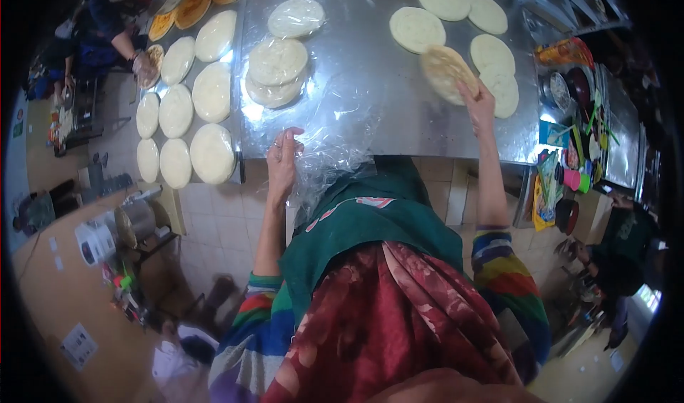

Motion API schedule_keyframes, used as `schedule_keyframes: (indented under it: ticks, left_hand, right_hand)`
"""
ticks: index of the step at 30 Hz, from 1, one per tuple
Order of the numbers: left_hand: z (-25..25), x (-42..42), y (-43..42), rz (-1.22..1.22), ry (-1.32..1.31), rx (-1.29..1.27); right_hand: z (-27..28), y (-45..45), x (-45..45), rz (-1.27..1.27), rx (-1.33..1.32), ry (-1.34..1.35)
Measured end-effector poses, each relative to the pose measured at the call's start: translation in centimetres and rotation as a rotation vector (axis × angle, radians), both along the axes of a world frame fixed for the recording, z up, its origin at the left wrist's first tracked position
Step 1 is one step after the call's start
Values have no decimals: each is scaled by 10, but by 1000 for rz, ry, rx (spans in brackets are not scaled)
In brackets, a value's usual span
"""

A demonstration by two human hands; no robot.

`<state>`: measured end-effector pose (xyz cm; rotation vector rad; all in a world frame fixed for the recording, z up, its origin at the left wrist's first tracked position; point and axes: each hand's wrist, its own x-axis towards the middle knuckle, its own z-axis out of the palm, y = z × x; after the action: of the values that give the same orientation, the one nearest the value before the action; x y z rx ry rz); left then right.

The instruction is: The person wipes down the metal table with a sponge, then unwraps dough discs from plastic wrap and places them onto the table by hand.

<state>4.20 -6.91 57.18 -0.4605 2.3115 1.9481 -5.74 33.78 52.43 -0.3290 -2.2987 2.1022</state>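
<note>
My right hand (481,105) grips the near edge of a round pizza base (443,71). That base is tilted up, its browned face showing, and blurred by motion. Behind and around it, several pale bases (417,30) lie on the metal table. My left hand (283,153) is closed at the table's front edge, on a crumpled sheet of clear plastic film (331,136); its fingertips are partly hidden. Beyond this hand, a small stack of pale bases (278,62) sits under or in shiny film, and another film-covered base (296,18) lies farther back.
Rows of pale bases (176,111) fill the left table section, with orange-topped ones (194,7) at the back. Another person's hand (146,68) works at far left. A metal rack (563,0) and a cluttered side table (573,136) stand to the right.
</note>
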Motion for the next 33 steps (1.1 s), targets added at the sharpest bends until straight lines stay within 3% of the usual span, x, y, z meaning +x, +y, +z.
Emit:
schedule_keyframes:
  ticks: [4, 8, 10, 16, 21, 23, 25, 26, 29, 31, 33]
  left_hand:
    - [-9, 15, -19, 127, -18, -37]
    - [-16, 34, -32, 244, -86, -90]
    - [7, 38, -28, 261, -143, -51]
    - [11, 69, -39, 365, -129, 48]
    - [1, 83, -43, 445, 105, -59]
    - [8, 81, -41, 447, 170, -118]
    - [8, 83, -46, 406, 101, 13]
    - [8, 83, -50, 379, 67, 78]
    - [-14, 79, -64, 246, 26, -314]
    - [0, 63, -61, 148, 5, -311]
    - [12, 47, -57, 38, -25, -313]
  right_hand:
    - [-4, -22, 5, 237, 880, 281]
    - [-20, -98, -17, 400, 692, 259]
    - [-17, -150, -38, 522, 617, 300]
    - [-38, -276, -101, 741, 953, 559]
    - [-49, -292, -130, 862, 1064, 671]
    - [-41, -282, -139, 903, 915, 614]
    - [-33, -268, -143, 826, 805, 675]
    - [-25, -260, -142, 852, 625, 532]
    - [19, -232, -136, 823, 109, 65]
    - [61, -209, -111, 708, -211, -297]
    - [75, -188, -87, 698, -443, -347]
